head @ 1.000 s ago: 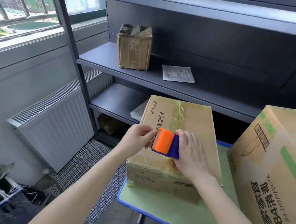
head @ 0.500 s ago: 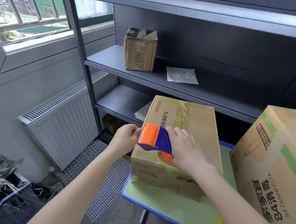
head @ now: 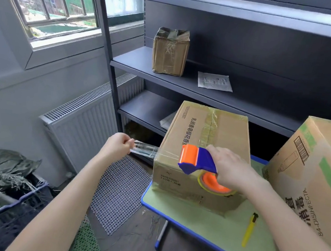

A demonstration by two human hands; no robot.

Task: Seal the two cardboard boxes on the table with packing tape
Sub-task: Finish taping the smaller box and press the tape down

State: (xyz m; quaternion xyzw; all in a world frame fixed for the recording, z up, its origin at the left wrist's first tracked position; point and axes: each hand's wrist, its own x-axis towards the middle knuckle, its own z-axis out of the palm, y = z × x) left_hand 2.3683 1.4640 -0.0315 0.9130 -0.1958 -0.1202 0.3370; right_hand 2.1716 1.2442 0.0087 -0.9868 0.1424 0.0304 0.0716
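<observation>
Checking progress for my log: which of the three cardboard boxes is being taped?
The smaller table box: right hand holds the dispenser against it, left hand pinches tape at its edge. Neither hand is on the green-striped box or the shelf box.

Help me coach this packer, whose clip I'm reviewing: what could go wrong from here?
1. The tape strip that the left hand pinches hangs in the air beyond the smaller box and looks wrinkled. It may fold onto itself or stick down crooked.
2. That box sits close to the table edge on the left. A hard pull leftward might drag it off, since the right hand holds only the dispenser on top.
</observation>
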